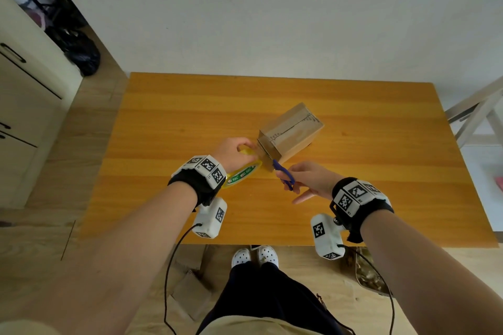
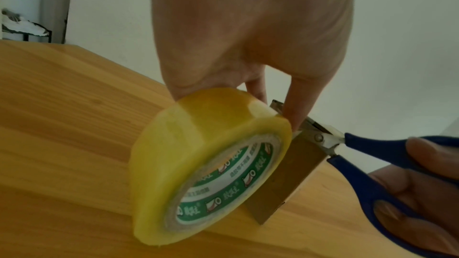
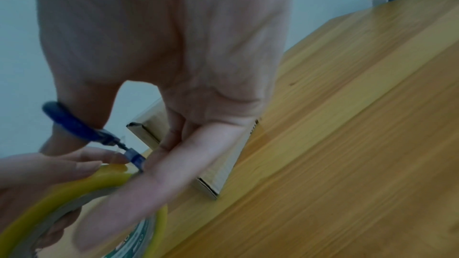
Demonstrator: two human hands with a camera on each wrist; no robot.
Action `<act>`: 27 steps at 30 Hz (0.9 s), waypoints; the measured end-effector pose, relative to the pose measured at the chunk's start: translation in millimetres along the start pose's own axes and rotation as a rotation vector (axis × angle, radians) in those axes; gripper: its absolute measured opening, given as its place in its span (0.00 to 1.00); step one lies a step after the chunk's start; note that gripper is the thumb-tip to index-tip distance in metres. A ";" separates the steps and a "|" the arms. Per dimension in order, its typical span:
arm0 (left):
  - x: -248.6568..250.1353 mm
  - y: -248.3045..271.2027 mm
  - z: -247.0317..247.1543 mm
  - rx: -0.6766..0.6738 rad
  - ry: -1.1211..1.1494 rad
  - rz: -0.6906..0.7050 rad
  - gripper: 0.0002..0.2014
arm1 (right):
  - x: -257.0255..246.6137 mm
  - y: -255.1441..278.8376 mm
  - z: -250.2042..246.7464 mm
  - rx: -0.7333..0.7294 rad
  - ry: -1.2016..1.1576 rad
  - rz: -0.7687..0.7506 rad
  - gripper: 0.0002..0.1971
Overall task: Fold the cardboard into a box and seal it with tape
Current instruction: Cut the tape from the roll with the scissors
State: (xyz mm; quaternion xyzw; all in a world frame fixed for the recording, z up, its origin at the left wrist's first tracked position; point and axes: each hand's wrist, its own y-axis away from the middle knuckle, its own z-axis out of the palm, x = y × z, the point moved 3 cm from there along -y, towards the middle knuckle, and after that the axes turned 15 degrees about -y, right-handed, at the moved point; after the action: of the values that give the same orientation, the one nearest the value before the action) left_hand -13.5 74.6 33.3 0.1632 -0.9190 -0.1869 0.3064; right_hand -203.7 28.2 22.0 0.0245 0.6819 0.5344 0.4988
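Note:
A folded cardboard box (image 1: pixel 291 130) stands on the wooden table (image 1: pixel 168 122), its top seam taped. My left hand (image 1: pixel 235 151) grips the yellow tape roll (image 1: pixel 242 173) (image 2: pixel 198 164) just left of the box's near corner. A stretch of tape runs from the roll to the box. My right hand (image 1: pixel 307 179) holds blue-handled scissors (image 1: pixel 283 174) (image 2: pixel 360 156), thumb through a loop (image 3: pixel 67 119). The blades (image 2: pixel 310 130) sit at the tape between roll and box. In the right wrist view the box (image 3: pixel 223 174) lies behind my fingers.
The table's far edge meets a white wall. A white cabinet (image 1: pixel 24 90) and dark bags (image 1: pixel 81 51) are at the left, a pale frame (image 1: pixel 479 111) at the right. Cardboard scraps (image 1: pixel 190 294) lie on the floor by my feet.

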 end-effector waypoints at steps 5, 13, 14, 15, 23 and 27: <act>-0.5 -5.3 1.6 0.018 -0.005 -0.008 0.14 | -4.0 -0.1 -1.6 0.033 0.032 -0.059 0.14; 0.4 -17.5 4.5 0.069 -0.187 0.024 0.12 | -4.5 -3.9 -4.6 0.053 0.052 -0.054 0.13; -0.1 -19.4 5.4 0.068 -0.206 0.020 0.12 | -5.2 -4.3 -4.3 0.053 0.054 -0.055 0.13; 0.1 -20.6 5.8 0.069 -0.236 0.018 0.11 | -5.4 -4.3 -4.4 0.055 0.055 -0.055 0.13; 14.9 -21.9 1.0 0.102 -0.513 0.053 0.15 | -7.0 -3.3 -7.5 0.071 0.043 -0.042 0.13; 17.6 -22.9 2.2 0.132 -0.546 0.046 0.16 | -8.5 -1.2 -7.5 0.075 0.037 -0.045 0.12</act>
State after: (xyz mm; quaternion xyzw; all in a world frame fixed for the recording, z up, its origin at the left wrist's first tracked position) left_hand -23.9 47.7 30.3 0.1054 -0.9812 -0.1566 0.0403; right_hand -204.1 17.6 26.1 0.0178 0.7110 0.4974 0.4968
